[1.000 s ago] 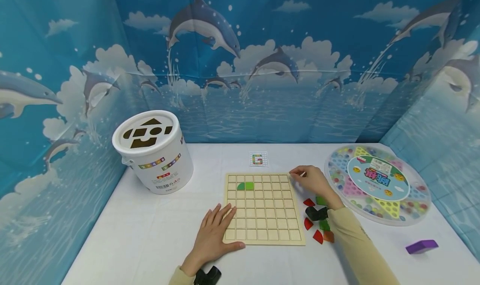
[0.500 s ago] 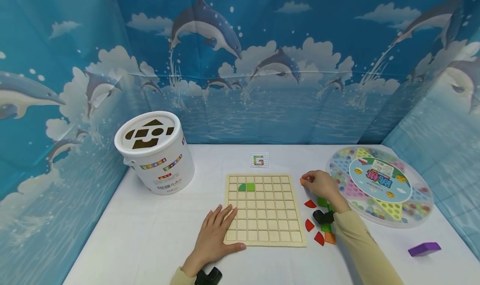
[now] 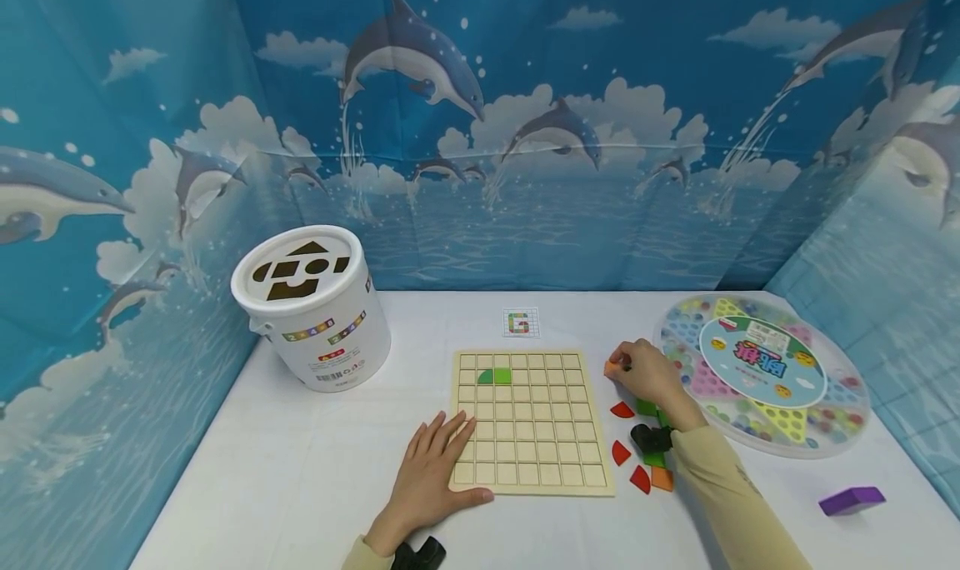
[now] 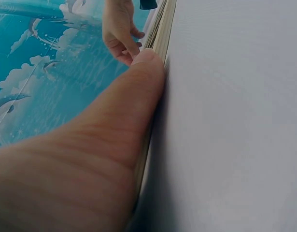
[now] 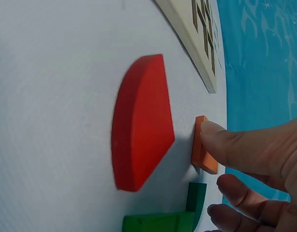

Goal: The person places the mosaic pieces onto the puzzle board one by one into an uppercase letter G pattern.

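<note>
A small, flat orange block point(image 3: 611, 369) was just right of the pale wooden gridded board point(image 3: 534, 430), pinched between thumb and fingers of the right hand point(image 3: 647, 376). The left hand point(image 3: 426, 472), fingers spread, rested at the board's near-left corner.

Left hand point(image 3: 429, 474): palm down, fingers extended and spread toward the far side, left thumb point(image 4: 131, 99) straight and angled right. Left wrist point(image 3: 385, 530): at the near edge of view, in line with the hand; only the cuff of the left sleeve point(image 3: 367, 555) shows. Right forearm point(image 3: 731, 487): sleeved, reaching from the near right toward the far left. Right hand point(image 3: 641, 368): farther off than the left and well apart from it, fingers bent and turned left, set in a pinch. Right thumb point(image 5: 230, 147): extended, tip pressing; lower fingers point(image 5: 242, 195) curled beside it.
</note>
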Demonstrator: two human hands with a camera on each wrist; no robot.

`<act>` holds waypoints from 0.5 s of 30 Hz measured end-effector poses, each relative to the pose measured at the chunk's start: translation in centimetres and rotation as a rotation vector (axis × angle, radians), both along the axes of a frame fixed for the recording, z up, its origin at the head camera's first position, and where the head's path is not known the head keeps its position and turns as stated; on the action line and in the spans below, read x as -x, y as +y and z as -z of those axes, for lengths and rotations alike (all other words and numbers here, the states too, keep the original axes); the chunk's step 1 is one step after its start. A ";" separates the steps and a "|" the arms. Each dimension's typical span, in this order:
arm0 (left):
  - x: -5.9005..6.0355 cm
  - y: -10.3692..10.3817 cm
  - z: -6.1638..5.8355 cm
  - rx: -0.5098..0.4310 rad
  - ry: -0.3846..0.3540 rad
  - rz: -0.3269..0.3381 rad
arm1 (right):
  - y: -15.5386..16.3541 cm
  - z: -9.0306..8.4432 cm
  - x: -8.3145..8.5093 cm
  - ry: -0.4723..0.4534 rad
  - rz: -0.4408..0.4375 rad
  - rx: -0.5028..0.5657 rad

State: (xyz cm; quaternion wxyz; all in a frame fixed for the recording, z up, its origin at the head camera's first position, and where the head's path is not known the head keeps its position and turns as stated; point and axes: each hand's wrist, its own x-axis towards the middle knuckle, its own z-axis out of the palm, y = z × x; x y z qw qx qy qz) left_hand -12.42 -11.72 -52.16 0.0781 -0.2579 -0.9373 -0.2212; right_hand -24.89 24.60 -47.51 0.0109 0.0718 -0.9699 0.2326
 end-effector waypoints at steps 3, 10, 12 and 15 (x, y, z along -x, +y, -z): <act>0.0 0.0 0.0 0.003 0.000 0.000 | 0.0 0.1 -0.1 0.020 0.003 0.002; 0.1 0.1 0.2 0.019 -0.025 -0.006 | -0.2 0.2 -0.3 0.017 0.007 0.015; 0.1 0.0 0.1 0.018 -0.028 -0.007 | -0.3 0.1 -0.4 0.029 0.006 0.017; 0.1 0.0 0.2 0.019 -0.022 -0.009 | -0.4 -0.1 -0.7 0.052 0.011 0.028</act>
